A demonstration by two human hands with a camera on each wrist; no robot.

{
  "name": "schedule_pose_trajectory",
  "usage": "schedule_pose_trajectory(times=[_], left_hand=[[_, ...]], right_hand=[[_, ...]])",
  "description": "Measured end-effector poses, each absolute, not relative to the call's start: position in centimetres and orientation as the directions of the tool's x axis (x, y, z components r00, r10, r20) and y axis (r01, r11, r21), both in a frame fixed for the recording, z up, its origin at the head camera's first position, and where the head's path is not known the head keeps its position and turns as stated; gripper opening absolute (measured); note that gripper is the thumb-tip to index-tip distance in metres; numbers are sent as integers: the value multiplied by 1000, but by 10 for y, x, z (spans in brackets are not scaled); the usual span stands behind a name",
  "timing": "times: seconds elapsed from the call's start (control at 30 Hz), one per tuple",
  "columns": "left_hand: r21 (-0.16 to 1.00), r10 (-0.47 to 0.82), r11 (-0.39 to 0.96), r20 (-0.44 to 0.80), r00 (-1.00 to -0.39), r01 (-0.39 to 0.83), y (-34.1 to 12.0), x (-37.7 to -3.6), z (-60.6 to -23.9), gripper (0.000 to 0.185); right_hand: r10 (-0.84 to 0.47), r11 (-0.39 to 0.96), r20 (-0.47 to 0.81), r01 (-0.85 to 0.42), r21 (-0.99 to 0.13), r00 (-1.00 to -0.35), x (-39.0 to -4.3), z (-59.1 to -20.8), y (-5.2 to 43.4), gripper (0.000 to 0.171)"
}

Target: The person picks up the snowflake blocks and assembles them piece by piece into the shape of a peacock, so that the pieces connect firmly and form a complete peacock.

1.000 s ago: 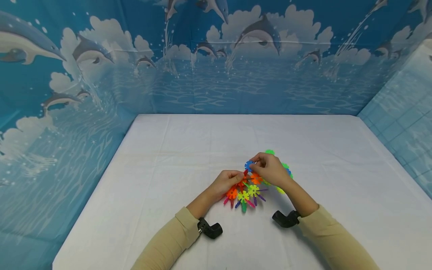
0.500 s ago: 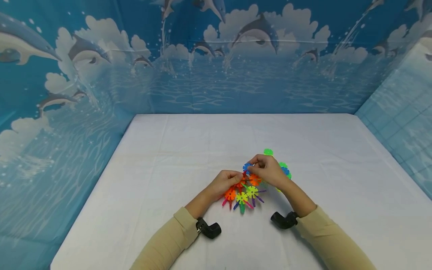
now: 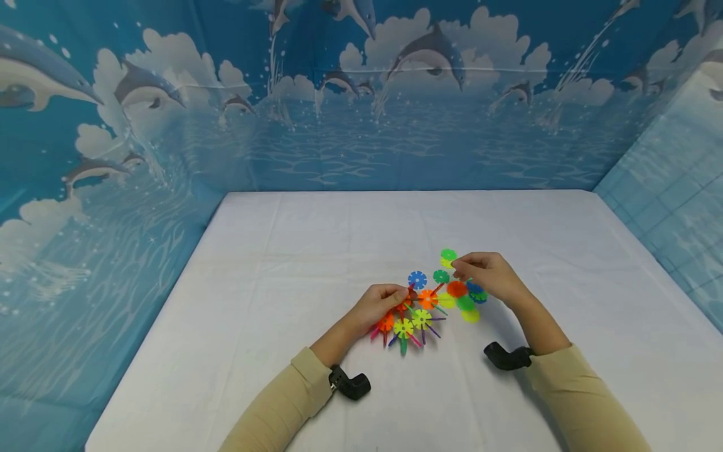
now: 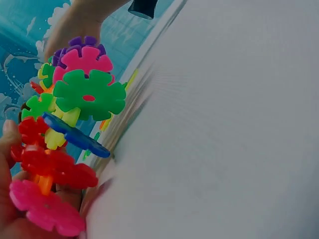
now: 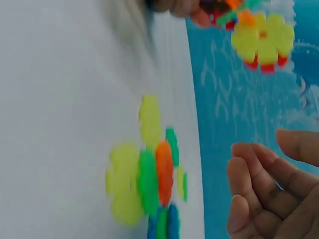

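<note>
— Plastic snowflake discs, already joined into a cluster (image 3: pixel 408 317), are gripped by the left hand (image 3: pixel 377 304), whose fingers are curled round the near-left side; the cluster is rested on the white tablecloth (image 3: pixel 282 282).

— And the right hand (image 3: pixel 490 275)?

— Its fingers are loosely curled with nothing pinched; it is held just above loose discs (image 3: pixel 462 300), close beside the cluster's right.

White cloth-covered desk (image 3: pixel 282 263). Near its centre lies a joined cluster of snowflake discs (image 3: pixel 408 317), with a blue disc (image 3: pixel 417 279) at its 12 o'clock. At the cluster's 3 o'clock lies a loose pile of discs (image 3: pixel 464 301); a green disc (image 3: pixel 449 255) lies at the pile's 11 o'clock.
</note>
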State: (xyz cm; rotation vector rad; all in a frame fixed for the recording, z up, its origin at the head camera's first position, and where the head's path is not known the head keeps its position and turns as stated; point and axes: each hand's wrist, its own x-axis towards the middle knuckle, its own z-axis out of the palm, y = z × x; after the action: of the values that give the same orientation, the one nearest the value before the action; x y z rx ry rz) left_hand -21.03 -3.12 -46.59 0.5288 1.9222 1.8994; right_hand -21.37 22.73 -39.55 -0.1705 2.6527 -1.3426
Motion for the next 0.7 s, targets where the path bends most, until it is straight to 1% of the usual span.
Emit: schedule_pose_trajectory(times=[0.13, 0.27, 0.37, 0.5, 0.7], left_hand=[[999, 495, 32, -26, -869, -11, -31, -209, -464, 35], [1000, 495, 17, -22, -869, -16, -31, -209, -464, 35], [1000, 501, 3, -15, -865, -16, -32, -210, -467, 35], [1000, 512, -1, -1, -859, -1, -32, -210, -468, 34], [1000, 528, 11, -18, -849, -15, -32, -209, -466, 32]], right_hand=[[-136, 667, -124, 2, -745, -983, -216, -400, 247, 44], [-78, 751, -168, 53, -658, -983, -219, -407, 257, 41], [-46, 778, -221, 104, -619, -974, -221, -412, 261, 43], [-27, 789, -258, 138, -599, -966, -222, -417, 261, 44], [-56, 782, -206, 85, -617, -977, -223, -418, 259, 37]])
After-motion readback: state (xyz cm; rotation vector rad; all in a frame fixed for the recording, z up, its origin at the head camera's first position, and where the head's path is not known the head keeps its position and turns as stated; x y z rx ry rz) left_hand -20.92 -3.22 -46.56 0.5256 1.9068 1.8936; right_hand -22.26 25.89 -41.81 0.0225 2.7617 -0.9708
